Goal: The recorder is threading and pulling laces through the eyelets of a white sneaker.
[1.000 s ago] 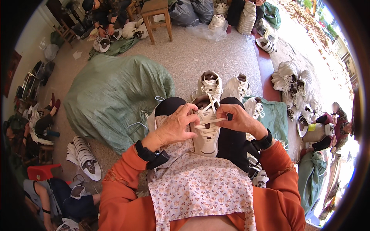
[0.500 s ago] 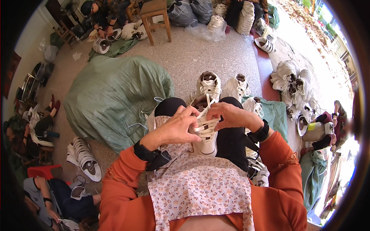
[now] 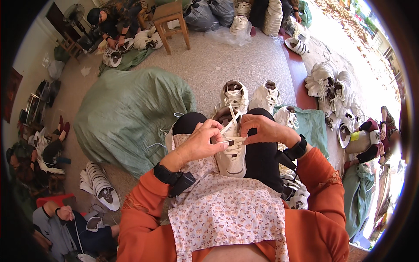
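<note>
A white sneaker (image 3: 232,166) rests on my lap between my knees, its toe toward me and its brown-lined opening away from me. White flat laces (image 3: 236,141) cross its upper, and one loose length stands up near the tongue. My left hand (image 3: 198,140) is at the shoe's left side, thumb and fingers closed on the lace near the eyelets. On the opposite side my right hand (image 3: 263,129) pinches the lace between thumb and forefinger. Both fingertips sit close to the upper; the exact lace strands inside them are partly hidden.
Laced sneakers (image 3: 235,96) stand just beyond my knees. A large green sack (image 3: 131,113) bulges at the left. Stacked shoe uppers (image 3: 99,185) lie at lower left, more uppers (image 3: 329,85) at right. A wooden stool (image 3: 168,19) stands far off. Several people work around the room.
My left hand's thumb and fingers have drawn together on the lace, and its thumb has moved up from the toe. My right hand stays pinched. The lower-left co-worker's hand has risen, pulling a lace.
</note>
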Available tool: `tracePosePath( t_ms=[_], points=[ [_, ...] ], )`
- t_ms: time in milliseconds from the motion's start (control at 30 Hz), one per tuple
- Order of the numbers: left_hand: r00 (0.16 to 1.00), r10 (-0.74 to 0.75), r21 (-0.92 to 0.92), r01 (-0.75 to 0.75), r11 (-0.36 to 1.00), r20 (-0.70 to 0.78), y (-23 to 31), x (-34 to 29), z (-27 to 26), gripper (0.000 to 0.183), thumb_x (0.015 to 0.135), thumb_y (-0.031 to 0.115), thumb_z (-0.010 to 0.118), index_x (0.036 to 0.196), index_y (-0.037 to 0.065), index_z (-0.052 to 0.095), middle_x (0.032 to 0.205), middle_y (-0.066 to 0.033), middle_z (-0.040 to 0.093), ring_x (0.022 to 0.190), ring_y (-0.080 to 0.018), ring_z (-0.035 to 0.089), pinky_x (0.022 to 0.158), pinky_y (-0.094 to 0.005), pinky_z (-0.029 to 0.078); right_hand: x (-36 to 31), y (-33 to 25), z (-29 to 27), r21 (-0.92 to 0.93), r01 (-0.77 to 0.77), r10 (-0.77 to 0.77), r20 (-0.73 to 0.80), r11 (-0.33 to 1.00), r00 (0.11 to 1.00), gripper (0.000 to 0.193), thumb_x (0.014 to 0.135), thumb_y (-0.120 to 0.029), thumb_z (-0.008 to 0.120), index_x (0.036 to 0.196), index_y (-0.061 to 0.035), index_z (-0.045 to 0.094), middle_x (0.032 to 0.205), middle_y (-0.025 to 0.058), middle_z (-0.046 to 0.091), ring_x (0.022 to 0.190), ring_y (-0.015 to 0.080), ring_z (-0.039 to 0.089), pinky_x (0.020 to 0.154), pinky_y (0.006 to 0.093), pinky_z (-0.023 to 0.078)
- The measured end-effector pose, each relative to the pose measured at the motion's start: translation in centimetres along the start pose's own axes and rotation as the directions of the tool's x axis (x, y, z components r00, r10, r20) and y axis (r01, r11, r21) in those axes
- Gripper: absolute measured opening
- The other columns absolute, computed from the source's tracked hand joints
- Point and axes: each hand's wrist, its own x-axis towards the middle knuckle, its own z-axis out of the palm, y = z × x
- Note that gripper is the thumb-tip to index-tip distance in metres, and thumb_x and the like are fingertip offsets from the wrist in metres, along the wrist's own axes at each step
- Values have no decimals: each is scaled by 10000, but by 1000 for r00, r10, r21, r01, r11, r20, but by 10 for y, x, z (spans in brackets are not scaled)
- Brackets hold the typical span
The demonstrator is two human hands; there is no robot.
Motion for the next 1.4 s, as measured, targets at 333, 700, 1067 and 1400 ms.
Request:
tracePosePath(
  t_ms=[333,700,1067,1400],
  points=[
    [979,-103,-373,163,913,175,-7,14,-12,113,858,164,692,866,55,663,1186,-70,511,1108,-153,491,934,-321,426,14,2,-10,11,-129,126,152,992,980,283,741,-208,818,766,-6,622,836,66,572,825,209,565,753,337,446],
    [991,-49,-123,64,990,122,-7,9,-4,203,803,143,772,865,37,610,1240,-70,426,1151,-189,481,977,-338,471,13,10,-7,-1,-176,174,169,984,970,315,707,-201,826,825,11,625,858,81,591,824,211,575,755,322,451],
    [976,11,-388,76,918,218,-12,-3,-19,225,808,177,773,801,43,592,1305,-92,430,1195,-205,490,1001,-370,477,22,6,-3,-164,-154,181,168,974,969,318,681,-200,841,786,2,620,854,81,571,796,223,567,701,341,460],
    [925,302,246,-245,938,-230,-7,-13,11,263,666,115,805,877,37,669,1116,-77,509,1024,-270,486,908,-366,429,20,8,-3,-99,-200,214,163,975,963,319,674,-204,849,794,-3,633,853,75,578,811,207,561,702,325,442]
  ],
)
